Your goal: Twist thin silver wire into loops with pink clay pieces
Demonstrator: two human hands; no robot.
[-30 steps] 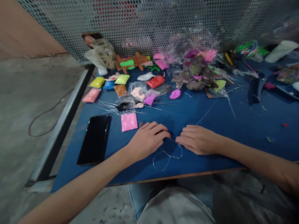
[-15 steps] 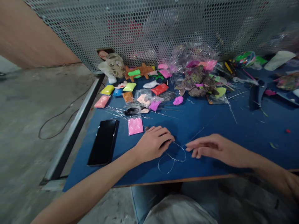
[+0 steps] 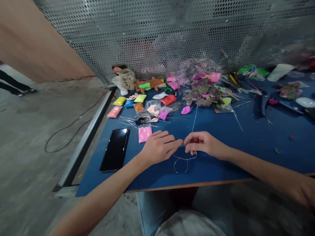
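A thin silver wire (image 3: 180, 163) bent into loops lies near the front edge of the blue table (image 3: 221, 137). My left hand (image 3: 158, 146) rests palm down on the table, its fingertips pinching the top of the wire. My right hand (image 3: 200, 143) meets it from the right, fingers curled and pinched on the same wire, whose long free end rises away toward the back of the table. A pink clay packet (image 3: 145, 133) lies just beyond my left hand.
A black phone (image 3: 115, 149) lies at the left. Several coloured clay packets (image 3: 145, 106) and loose wires (image 3: 128, 120) sit behind it. A lump of mixed clay (image 3: 203, 93) and plastic bags are further back. A perforated metal screen (image 3: 172, 36) stands behind the table.
My right hand has moved left and closed on the wire, lifting its long end up off the table. My left hand stays on the wire. The camera has tilted up and left.
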